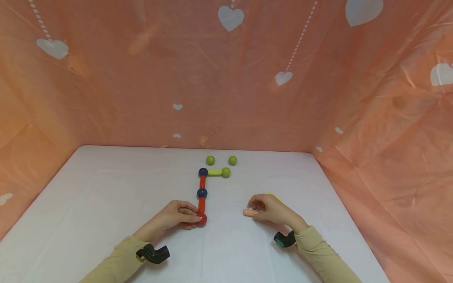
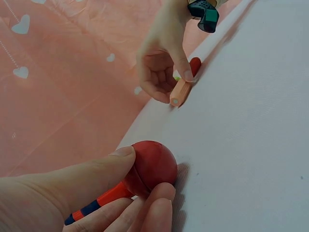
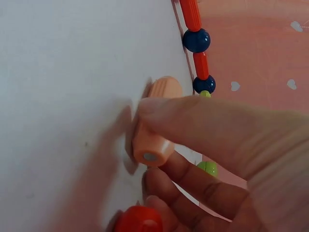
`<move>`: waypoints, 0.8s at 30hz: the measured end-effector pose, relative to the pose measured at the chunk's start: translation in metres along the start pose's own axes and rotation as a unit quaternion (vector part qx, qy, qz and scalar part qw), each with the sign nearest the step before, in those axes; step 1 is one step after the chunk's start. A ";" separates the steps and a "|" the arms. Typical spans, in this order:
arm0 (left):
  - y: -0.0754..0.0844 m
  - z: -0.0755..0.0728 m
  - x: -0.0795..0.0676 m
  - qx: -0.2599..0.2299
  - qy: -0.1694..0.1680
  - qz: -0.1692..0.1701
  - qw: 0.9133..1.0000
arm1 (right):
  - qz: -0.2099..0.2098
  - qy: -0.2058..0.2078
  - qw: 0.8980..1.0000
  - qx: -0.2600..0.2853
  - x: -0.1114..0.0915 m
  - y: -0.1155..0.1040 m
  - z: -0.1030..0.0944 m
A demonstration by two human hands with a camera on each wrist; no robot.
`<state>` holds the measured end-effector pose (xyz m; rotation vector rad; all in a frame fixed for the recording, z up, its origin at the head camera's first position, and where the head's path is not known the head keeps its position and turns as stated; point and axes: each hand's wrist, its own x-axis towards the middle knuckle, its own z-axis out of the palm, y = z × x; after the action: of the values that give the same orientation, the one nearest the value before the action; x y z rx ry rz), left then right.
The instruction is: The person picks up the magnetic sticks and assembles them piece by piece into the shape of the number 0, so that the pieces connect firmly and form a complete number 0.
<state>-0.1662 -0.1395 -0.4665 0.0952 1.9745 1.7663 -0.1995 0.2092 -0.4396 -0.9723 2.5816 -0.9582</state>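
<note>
On the white table a chain of red magnetic rods (image 1: 202, 182) and dark blue balls (image 1: 202, 192) runs away from me, with a yellow-green rod (image 1: 214, 172) and green ball (image 1: 226, 172) branching right at its far end. My left hand (image 1: 178, 216) holds the red ball (image 2: 155, 166) at the near end, thumb on one side and fingers on the other. To the right, my right hand (image 1: 274, 210) pinches a peach-coloured magnetic rod (image 3: 154, 145) low over the table. A silver tip (image 3: 150, 156) shows at the rod's end.
Two loose green balls (image 1: 210, 160) (image 1: 232, 160) lie beyond the chain. A yellow piece (image 1: 275, 196) is partly hidden behind my right hand. Another red piece (image 3: 140, 220) lies near my right fingers. Pink-orange cloth (image 1: 226, 98) with hearts stands round the back and sides.
</note>
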 end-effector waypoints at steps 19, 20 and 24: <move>0.002 0.002 -0.001 0.006 0.015 -0.007 1.000 | -0.032 -0.028 0.999 0.022 0.026 -0.025 0.015; 0.001 0.003 -0.001 0.007 0.016 -0.008 1.000 | -0.036 -0.036 0.998 0.029 0.030 -0.027 0.019; 0.001 0.003 -0.001 0.008 0.021 -0.012 1.000 | -0.067 -0.054 0.995 0.042 0.043 -0.037 0.032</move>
<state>-0.1640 -0.1368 -0.4653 0.0388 2.0125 1.7501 -0.2005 0.1446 -0.4390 -1.1527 2.3941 -1.0089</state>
